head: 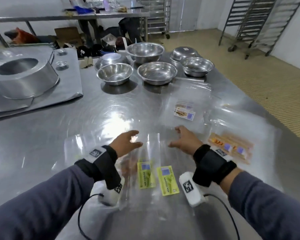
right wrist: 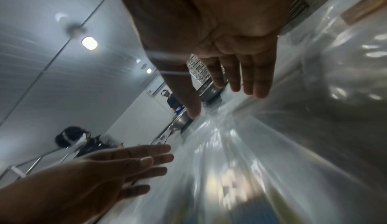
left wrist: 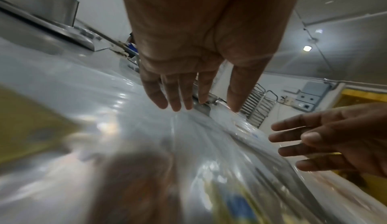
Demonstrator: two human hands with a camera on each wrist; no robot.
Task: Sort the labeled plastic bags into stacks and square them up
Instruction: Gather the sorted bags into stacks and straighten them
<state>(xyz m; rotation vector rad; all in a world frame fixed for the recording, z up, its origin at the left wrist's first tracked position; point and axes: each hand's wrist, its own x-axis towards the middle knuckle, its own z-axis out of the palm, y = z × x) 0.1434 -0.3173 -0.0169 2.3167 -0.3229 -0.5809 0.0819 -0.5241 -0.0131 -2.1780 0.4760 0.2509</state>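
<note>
**Currently squaring: green-label bags, front of table**

Centrally, two clear bags with green labels [head: 156,177] are lying side by side at the near edge of the steel table [head: 42,135], labels close but not yet aligned, film overlapping between them. Whether more bags are lying under them cannot be told through the glare.

- Left hand [head: 126,144]: hovering at the bags' far left edge, fingers [left wrist: 161,95] extended and together, holding nothing; whether the tips are touching the film is unclear.
- Right hand [head: 184,142]: facing the left across the bags, fingers [right wrist: 240,78] spread and straight, holding nothing.
- Brown-label bags [head: 184,112]: lying further back and right, labels roughly stacked.
- Orange-label bags [head: 230,149]: lying just right of the right wrist, labels fanned out, not squared.
- Bowls [head: 157,72]: standing in a cluster at the far end, well apart from the bags.
- Round pan [head: 22,78]: sitting upturned on trays at the far left.

Step in hand, by judgement: sorting appears largely done, three label groups being separate; the green group is being gathered. Next move is calling for both palms closing inward on the side edges, then tapping the far and near edges flush. Slippery film is likely sliding easily, so light, even pressure is advisable.
</note>
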